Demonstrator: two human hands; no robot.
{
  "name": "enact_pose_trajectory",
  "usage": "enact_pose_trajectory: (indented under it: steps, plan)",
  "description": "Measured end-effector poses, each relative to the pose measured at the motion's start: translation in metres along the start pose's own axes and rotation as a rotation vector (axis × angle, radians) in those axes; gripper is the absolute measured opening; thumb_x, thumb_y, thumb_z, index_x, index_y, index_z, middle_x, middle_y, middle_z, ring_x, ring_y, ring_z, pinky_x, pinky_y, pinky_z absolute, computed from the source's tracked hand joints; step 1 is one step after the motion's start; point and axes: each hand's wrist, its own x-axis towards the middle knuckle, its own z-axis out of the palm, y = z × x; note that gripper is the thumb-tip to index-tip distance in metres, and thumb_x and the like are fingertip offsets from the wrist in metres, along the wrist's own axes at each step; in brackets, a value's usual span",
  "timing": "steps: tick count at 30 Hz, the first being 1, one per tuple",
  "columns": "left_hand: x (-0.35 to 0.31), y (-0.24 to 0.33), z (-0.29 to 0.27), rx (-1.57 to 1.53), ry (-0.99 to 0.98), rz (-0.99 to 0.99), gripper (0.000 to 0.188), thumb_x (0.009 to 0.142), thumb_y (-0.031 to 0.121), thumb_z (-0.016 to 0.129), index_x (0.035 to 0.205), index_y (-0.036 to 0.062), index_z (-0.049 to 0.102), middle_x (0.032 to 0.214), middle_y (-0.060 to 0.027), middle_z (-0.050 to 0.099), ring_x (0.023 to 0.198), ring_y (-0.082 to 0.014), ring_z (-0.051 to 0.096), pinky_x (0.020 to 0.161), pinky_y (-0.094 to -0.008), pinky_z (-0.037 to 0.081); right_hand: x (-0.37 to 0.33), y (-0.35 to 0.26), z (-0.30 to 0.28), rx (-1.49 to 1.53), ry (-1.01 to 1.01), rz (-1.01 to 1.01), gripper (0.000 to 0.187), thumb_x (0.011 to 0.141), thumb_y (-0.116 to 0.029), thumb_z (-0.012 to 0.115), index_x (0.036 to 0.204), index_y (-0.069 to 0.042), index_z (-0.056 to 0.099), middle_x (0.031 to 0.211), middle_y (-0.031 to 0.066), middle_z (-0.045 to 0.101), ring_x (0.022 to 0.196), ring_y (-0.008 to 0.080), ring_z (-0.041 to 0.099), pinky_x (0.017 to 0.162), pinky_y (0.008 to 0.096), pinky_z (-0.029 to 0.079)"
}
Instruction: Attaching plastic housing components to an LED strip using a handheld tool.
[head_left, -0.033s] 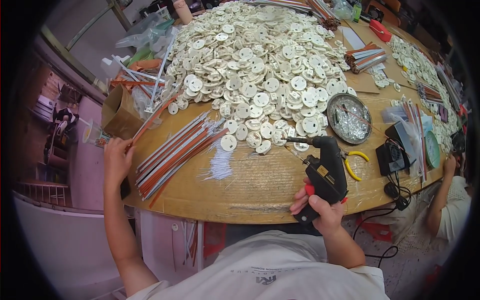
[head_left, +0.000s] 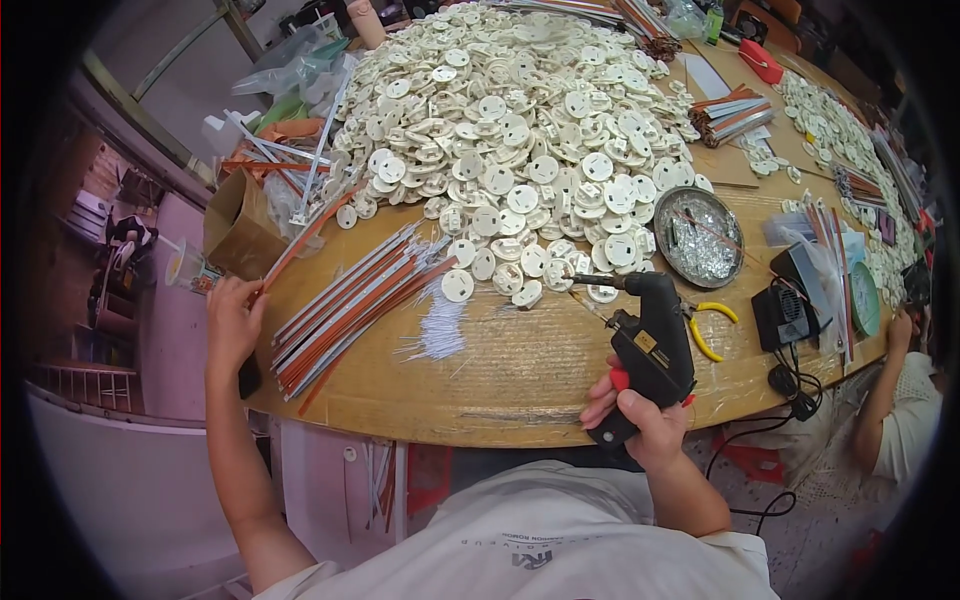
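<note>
My right hand (head_left: 652, 425) is wrapped round the grip of a black soldering gun (head_left: 652, 340) with a red trigger. The gun's nozzle points left, over the near edge of a big heap of round white plastic discs (head_left: 500, 120). At the table's left edge my left hand (head_left: 232, 315) has its fingers closed at the near end of a long orange wire strip (head_left: 305, 238), which slants away toward the heap. Between my hands lies a bundle of orange and white wire strips (head_left: 350, 315), beside a small pile of thin white wires (head_left: 440, 325).
Right of the heap sits a round metal dish (head_left: 700, 238) with shiny bits. Yellow-handled pliers (head_left: 712, 325) lie near a black box (head_left: 785, 315) with a coiled cable. A cardboard box (head_left: 240, 225) stands at the left. Another person's arm (head_left: 885, 390) shows far right.
</note>
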Motion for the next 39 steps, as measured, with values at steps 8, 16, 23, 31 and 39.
enact_pose_trajectory:
  steps: [8, 16, 23, 31, 39]
  plan:
    - [-0.022, -0.023, -0.002, -0.249, -0.058, -0.243, 0.014, 0.081, 0.004, 0.074, 0.083, -0.0026, 0.063, 0.074, -0.0094, 0.056, 0.069, -0.0203, 0.054, 0.064, -0.0322, 0.044, 0.002, -0.003, 0.005, 0.033, -0.013, -0.016, 0.039, 0.097, -0.006, 0.054, 0.134, 0.006, 0.046, 0.102, 0.0175, 0.066, 0.083, 0.0260, 0.072, 0.072, 0.0365, 0.061]
    - [-0.009, -0.004, 0.003, -0.386, 0.008, -0.291, 0.018, 0.082, 0.007, 0.076, 0.081, -0.0020, 0.060, 0.069, -0.0028, 0.056, 0.062, -0.0092, 0.048, 0.058, -0.0277, 0.040, 0.000, -0.001, 0.009, -0.017, 0.079, -0.056, 0.048, 0.092, -0.013, 0.058, 0.133, 0.009, 0.046, 0.099, 0.0234, 0.066, 0.074, 0.0302, 0.072, 0.063, 0.0371, 0.062]
    - [0.000, 0.015, -0.001, -0.413, 0.006, -0.288, 0.016, 0.082, 0.006, 0.077, 0.081, -0.0005, 0.063, 0.066, 0.0000, 0.054, 0.060, -0.0079, 0.047, 0.056, -0.0261, 0.038, -0.001, -0.001, 0.012, -0.016, 0.084, -0.076, 0.049, 0.092, -0.014, 0.057, 0.133, 0.010, 0.046, 0.097, 0.0222, 0.065, 0.073, 0.0289, 0.071, 0.063, 0.0363, 0.062]
    - [0.002, 0.013, 0.011, -0.587, -0.039, -0.416, 0.010, 0.087, 0.005, 0.073, 0.092, 0.0014, 0.065, 0.071, 0.0024, 0.059, 0.064, -0.0073, 0.053, 0.062, -0.0242, 0.045, 0.000, 0.002, 0.009, -0.015, 0.084, -0.073, 0.048, 0.092, -0.012, 0.056, 0.133, 0.010, 0.047, 0.097, 0.0225, 0.066, 0.072, 0.0290, 0.071, 0.063, 0.0367, 0.062]
    - [0.013, 0.006, 0.026, -0.667, -0.157, -0.374, 0.011, 0.091, 0.004, 0.068, 0.101, 0.0020, 0.062, 0.086, 0.0012, 0.061, 0.076, -0.0072, 0.056, 0.069, -0.0234, 0.046, 0.001, 0.000, 0.011, -0.002, 0.085, -0.079, 0.047, 0.091, -0.011, 0.057, 0.132, 0.011, 0.047, 0.096, 0.0225, 0.066, 0.072, 0.0291, 0.071, 0.062, 0.0361, 0.062]
